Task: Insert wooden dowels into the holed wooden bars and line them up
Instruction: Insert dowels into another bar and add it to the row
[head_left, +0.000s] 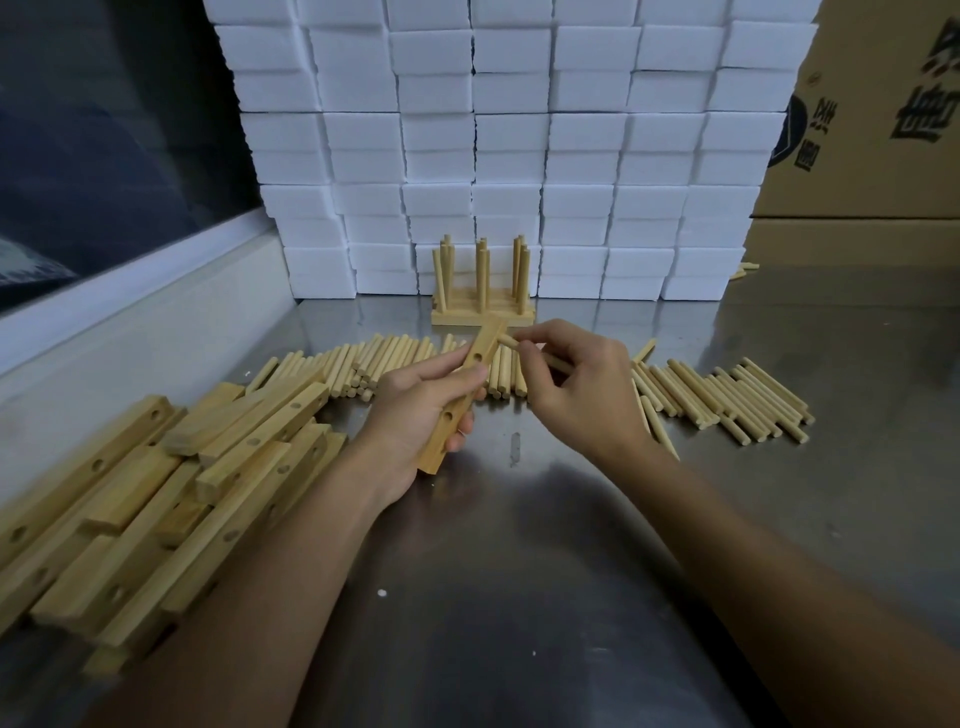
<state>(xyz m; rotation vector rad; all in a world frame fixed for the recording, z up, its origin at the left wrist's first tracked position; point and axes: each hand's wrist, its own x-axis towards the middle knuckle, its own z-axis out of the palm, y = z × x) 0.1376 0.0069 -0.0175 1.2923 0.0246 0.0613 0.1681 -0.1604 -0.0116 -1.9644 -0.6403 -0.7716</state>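
Holding one holed bar (464, 391) mid-length in our left hand (415, 415), raised off the table; right hand (576, 387) pinches a dowel (506, 340) at its top hole. Both light, rigid, dry wood, we judge.

I am getting a single view, from the head camera, so no second view is sharing any part of the scene. It is looking forward and down from above the desk (571, 545), close in, with both forearms reaching up from the bottom edge. The left hand (415, 410) and right hand (576, 384) are sitting near the middle of the frame. The wide lens is bending the edges, taking in the foam blocks (498, 145) facing me at the back.
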